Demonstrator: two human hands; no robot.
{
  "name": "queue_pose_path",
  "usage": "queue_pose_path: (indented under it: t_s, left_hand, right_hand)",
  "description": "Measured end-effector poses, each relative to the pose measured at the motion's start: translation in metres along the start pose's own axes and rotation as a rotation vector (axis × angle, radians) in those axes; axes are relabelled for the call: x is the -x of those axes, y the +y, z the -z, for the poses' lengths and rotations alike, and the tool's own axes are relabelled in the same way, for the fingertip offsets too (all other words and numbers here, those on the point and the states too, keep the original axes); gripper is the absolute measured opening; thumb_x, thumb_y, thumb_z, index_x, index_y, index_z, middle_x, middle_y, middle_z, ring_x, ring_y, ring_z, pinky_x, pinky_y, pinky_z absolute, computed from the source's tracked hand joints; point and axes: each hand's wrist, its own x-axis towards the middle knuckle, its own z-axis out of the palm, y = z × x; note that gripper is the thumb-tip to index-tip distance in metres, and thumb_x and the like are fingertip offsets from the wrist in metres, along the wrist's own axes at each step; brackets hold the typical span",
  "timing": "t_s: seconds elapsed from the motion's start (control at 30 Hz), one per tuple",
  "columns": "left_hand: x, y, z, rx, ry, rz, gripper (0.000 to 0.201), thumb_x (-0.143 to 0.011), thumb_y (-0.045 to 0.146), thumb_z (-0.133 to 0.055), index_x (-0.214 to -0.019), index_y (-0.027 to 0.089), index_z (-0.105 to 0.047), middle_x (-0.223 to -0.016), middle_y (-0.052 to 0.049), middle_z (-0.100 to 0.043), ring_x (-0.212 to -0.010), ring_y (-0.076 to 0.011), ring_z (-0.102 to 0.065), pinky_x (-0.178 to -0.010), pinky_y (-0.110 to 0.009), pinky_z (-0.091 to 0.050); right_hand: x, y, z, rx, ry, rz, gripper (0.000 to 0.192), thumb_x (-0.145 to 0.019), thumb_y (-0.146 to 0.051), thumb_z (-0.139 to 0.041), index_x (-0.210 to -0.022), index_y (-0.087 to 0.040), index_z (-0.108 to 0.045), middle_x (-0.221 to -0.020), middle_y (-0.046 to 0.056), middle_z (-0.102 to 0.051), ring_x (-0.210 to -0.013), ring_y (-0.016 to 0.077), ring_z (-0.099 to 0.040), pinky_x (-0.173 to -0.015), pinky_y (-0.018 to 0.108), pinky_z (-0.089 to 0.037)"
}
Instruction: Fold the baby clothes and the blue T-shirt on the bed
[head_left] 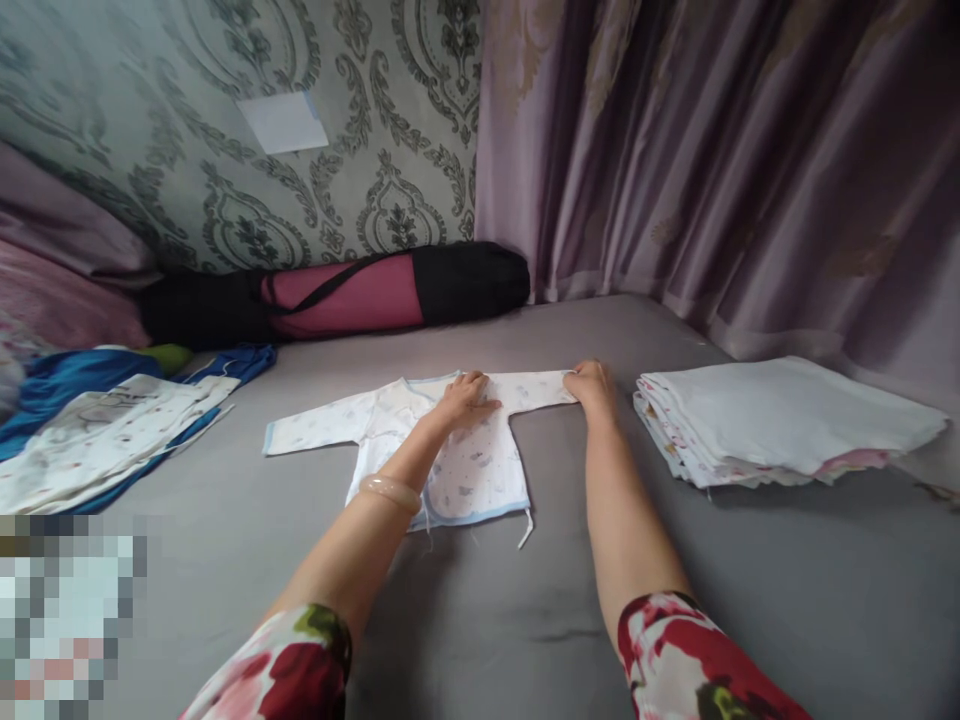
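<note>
Centrally, left hand [466, 396] lies open, pressing baby shirt [442, 450] flat on grey bed [525, 600]; right hand [592, 385] pinches its sleeve end, pulling it straight.

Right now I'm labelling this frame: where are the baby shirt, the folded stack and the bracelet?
baby shirt [472, 470], head view, lower front panel.
folded stack [787, 410], head view, top cloth.
bracelet [390, 492], head view, band on left wrist.

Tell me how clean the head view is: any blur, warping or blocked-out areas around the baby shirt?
Head view: soft, even light, no glare; the baby shirt and both hands, left hand and right hand, are sharp. Wide-lens warping bends the curtain and the frame edges. A pixelated block masks the lower-left corner.
</note>
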Motion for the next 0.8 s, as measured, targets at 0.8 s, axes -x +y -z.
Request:
queue_pose_path:
  t_s: [0.8]
  left_hand:
    - [-0.017, 0.011, 0.021, -0.060, -0.180, 0.094, 0.071, -0.070, 0.064, -0.064, -0.129, 0.026, -0.054, -0.135, -0.014, -0.042, -0.125, -0.0387, -0.036, -0.103, -0.052, -0.032]
  right_hand:
    - [0.043, -0.089, 0.003, -1.054, -0.275, 0.085, 0.002, -0.080, -0.018, -0.049, -0.080, -0.020, -0.049, -0.058, -0.007, -0.051, -0.045, 0.0089, -0.049, -0.036, 0.016, -0.035]
